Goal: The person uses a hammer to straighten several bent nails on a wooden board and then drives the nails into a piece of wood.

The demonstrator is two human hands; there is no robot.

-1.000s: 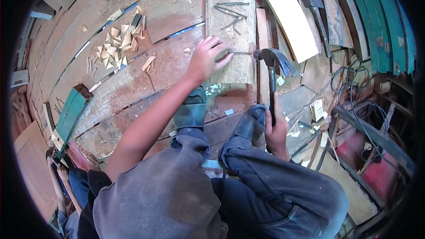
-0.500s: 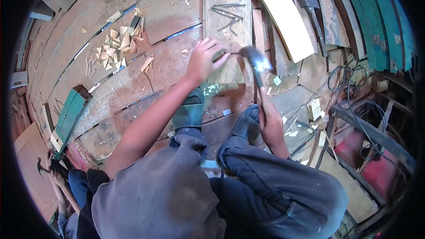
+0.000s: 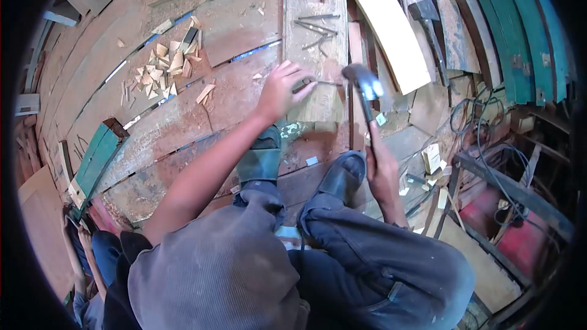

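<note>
My left hand (image 3: 282, 90) is closed, pinching a nail (image 3: 330, 83) between thumb and fingers. The nail lies almost level over the worn wooden board (image 3: 315, 109), its far end pointing right. A hammer (image 3: 364, 93) is gripped by its handle in my right hand (image 3: 383, 174), its metal head just right of the nail and apart from it. Several bent nails (image 3: 318, 27) lie on the upper part of the same board.
Wood chips (image 3: 162, 70) are heaped on the plank floor to the left. A pale curved plank (image 3: 391, 30) and an axe-like tool (image 3: 428, 21) lie at the upper right. Cables (image 3: 480, 116) coil at the right. Another person's arm (image 3: 95, 263) shows at lower left.
The hammer head has moved right, away from the nail. My left hand still pinches the nail. At lower left, the other person's hammer has gone out of sight.
</note>
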